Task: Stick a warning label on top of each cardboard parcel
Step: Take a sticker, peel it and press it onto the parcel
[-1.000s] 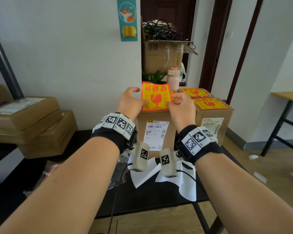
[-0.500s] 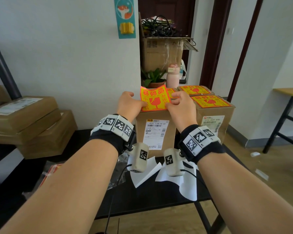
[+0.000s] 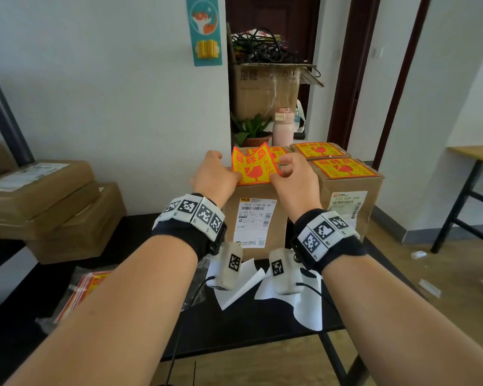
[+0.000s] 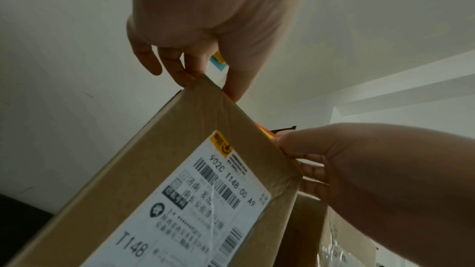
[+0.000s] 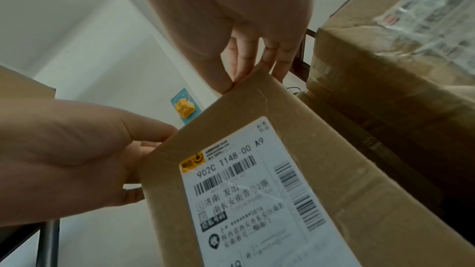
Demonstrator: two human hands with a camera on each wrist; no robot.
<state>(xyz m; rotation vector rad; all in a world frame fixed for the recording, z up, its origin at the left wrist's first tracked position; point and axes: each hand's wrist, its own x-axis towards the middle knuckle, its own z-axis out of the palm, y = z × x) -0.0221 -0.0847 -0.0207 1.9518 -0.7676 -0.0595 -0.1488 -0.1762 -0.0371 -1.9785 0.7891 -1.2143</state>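
Note:
An orange-yellow warning label (image 3: 253, 169) with a red glass mark is held over the top of the front cardboard parcel (image 3: 255, 218). Its near edge meets the parcel's front top edge and its far edge curls upward. My left hand (image 3: 223, 174) pinches the label's left side and my right hand (image 3: 283, 169) pinches its right side. In the left wrist view the left hand (image 4: 205, 64) is at the parcel's (image 4: 180, 170) top corner. In the right wrist view the right hand (image 5: 246, 58) is at the other corner of the parcel (image 5: 359, 200). Two neighbouring parcels carry stuck labels (image 3: 343, 168) (image 3: 318, 149).
Brown parcels (image 3: 48, 201) are stacked at the left. A plastic pack of labels (image 3: 87, 288) and white backing sheets (image 3: 243, 285) lie on the black table (image 3: 248, 330). Behind stand a plant (image 3: 251, 132), a pink bottle (image 3: 283, 129) and an open box of cables (image 3: 268, 90).
Both hands have brought the label down from nearly upright onto the front parcel's top. Its near edge now lies along the front edge and the far edge curls up.

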